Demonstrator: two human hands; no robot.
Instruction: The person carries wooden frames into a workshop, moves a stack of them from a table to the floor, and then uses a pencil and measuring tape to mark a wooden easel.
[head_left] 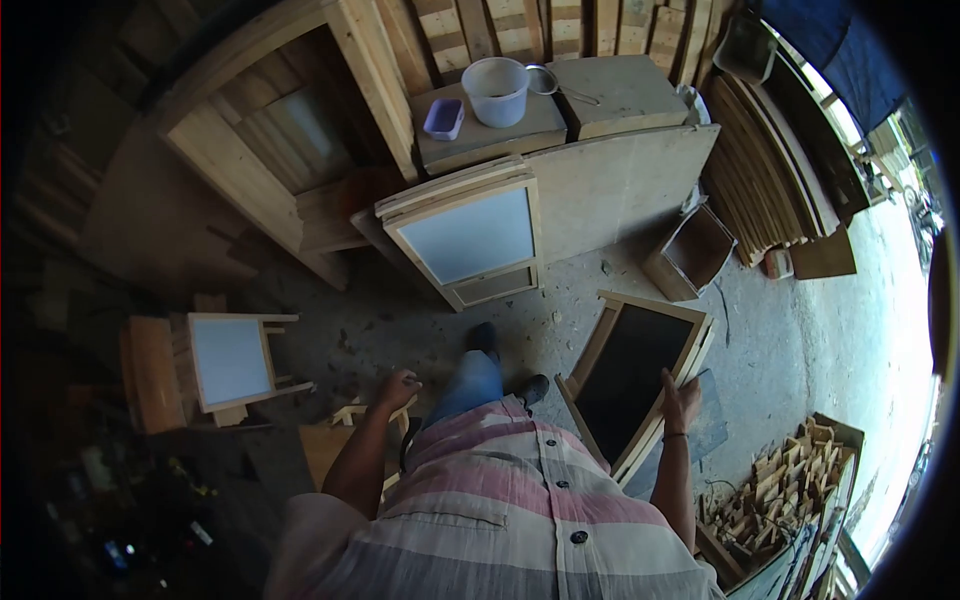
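Note:
A wooden frame with a black panel [630, 375] is tilted at my right side, and my right hand [681, 402] grips its outer edge. My left hand [399, 388] hangs at my left side with its fingers curled; what they hold, if anything, is too small to tell. Below that hand lies a light wooden piece [322, 448]. Ahead of me, wooden frames with a white panel [470, 236] lean against a large board [620, 190]. Another white-panelled frame [230, 358] stands at the far left.
A white bucket [495, 92], a purple tub [443, 119] and a strainer [542, 80] sit on boxes ahead. An open box [692, 252] stands on the floor. Scrap wood [778, 490] fills a bin at lower right. Stacked boards [765, 170] lean at the right.

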